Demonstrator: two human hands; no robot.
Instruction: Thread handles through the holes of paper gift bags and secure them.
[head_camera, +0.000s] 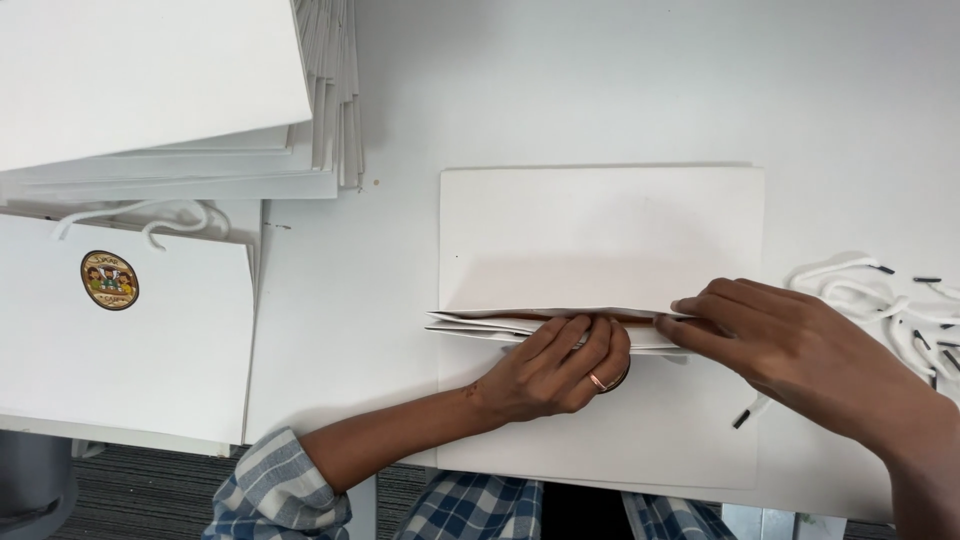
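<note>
at the far left of the white table (600, 90) sits a tall stack of flat white paper sheets (170, 90), and below it a finished white paper bag with a round colourful sticker (125, 340) and white cord handles. in the middle lies a flat white folded paper bag (600, 235), its fold line running across. the left hand (555, 368), wearing a thin ring, rests palm down with fingers curled and pressing on the fold, gripping nothing. the right hand (790, 345) lies just beside it, fingers stretched flat and pinching the fold's edge. at the far right a loose pile of white cords with black tips (885, 300) lies on the table.
</note>
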